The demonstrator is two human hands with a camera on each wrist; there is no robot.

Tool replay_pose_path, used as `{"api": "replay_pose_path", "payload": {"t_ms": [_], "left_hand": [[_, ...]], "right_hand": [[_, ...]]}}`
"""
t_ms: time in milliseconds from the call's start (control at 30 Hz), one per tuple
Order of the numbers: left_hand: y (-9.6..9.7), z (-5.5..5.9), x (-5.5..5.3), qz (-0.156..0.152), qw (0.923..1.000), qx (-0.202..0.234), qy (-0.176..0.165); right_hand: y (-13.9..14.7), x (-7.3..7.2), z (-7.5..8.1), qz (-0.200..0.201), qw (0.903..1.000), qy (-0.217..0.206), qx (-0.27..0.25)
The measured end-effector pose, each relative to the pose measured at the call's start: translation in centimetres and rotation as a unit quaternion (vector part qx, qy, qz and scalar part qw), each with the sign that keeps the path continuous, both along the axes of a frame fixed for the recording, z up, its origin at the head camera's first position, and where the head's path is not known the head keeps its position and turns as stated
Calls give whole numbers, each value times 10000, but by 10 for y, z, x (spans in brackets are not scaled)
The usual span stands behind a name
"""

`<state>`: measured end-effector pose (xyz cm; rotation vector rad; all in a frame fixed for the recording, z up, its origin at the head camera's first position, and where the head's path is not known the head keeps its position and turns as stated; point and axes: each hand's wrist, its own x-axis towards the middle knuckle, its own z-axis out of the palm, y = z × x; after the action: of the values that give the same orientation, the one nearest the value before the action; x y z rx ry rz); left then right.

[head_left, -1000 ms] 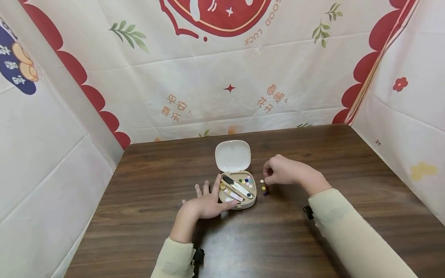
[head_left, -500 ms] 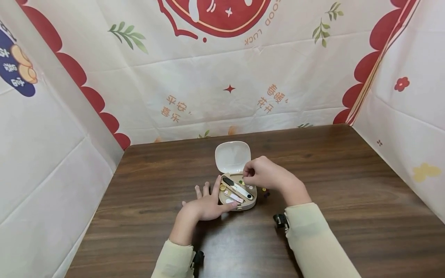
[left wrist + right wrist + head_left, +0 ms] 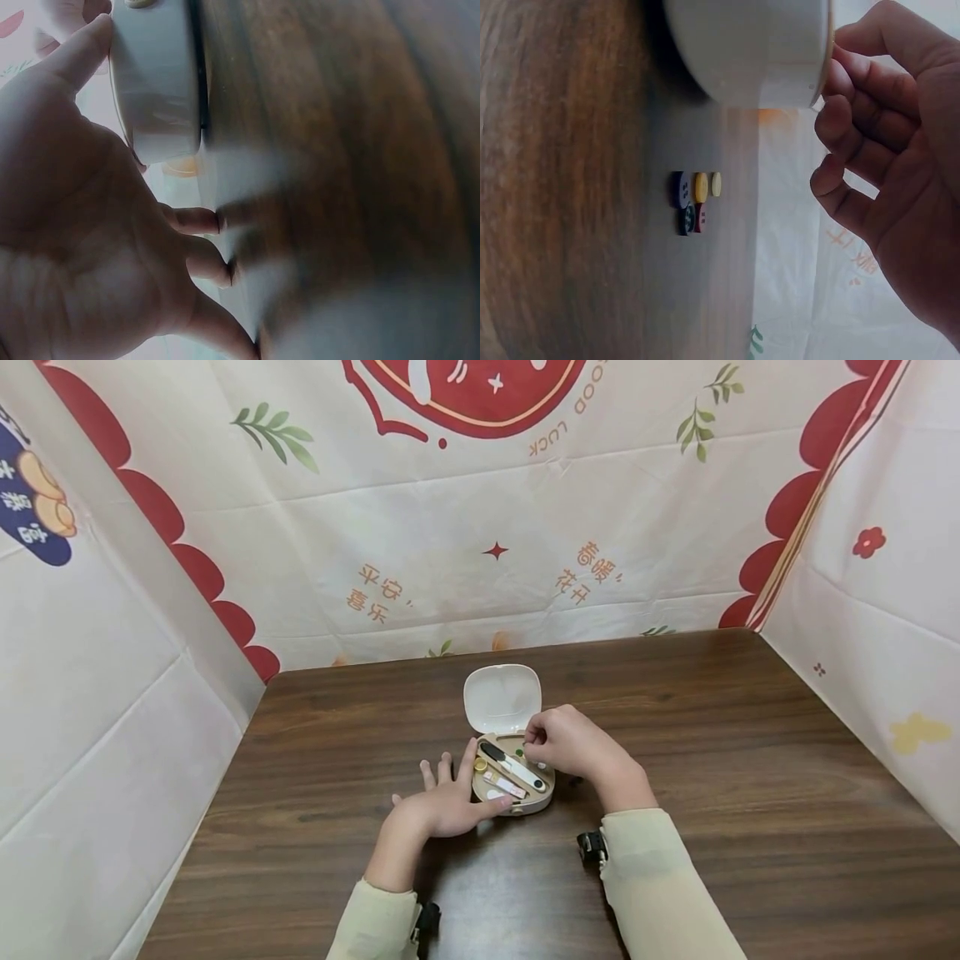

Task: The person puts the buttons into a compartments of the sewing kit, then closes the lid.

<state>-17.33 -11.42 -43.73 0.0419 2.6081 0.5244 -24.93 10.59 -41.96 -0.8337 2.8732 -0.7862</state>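
A small white sewing box (image 3: 545,799) lies with its lid (image 3: 502,697) raised. My left hand (image 3: 442,803) is spread flat around its left side, thumb at the front edge and index finger along the rim; the left wrist view shows the thumb touching the box wall (image 3: 154,90). My right hand (image 3: 576,745) is over the right compartment, thumb and index finger together at the rim. Their tips are behind the rim in the right wrist view, so I cannot tell whether a button is between them. A green button (image 3: 519,752) shows in that compartment.
Inside the box lie a slim black-and-white tool (image 3: 512,765), a pinkish strip (image 3: 504,784) and a gold round piece (image 3: 480,764). On the wooden table right of the box are loose buttons: purple (image 3: 681,190), yellow (image 3: 700,187), cream (image 3: 716,184), green (image 3: 686,220) and red (image 3: 700,217).
My right hand has moved left from beside the loose buttons to the box's right compartment, and over the last half second has shifted only slightly. The left hand has stayed at the box.
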Motion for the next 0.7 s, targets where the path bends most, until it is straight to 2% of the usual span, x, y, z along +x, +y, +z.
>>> {"api": "replay_pose_path", "payload": {"t_ms": [367,700], "left_hand": [[0,2,1,4,10000,43,24],[1,1,2,-11,10000,24,76]], "right_hand": [[-1,-2,-6,-147,9999,24,-7],[4,4,4,-232,9993,-88,-293]]}}
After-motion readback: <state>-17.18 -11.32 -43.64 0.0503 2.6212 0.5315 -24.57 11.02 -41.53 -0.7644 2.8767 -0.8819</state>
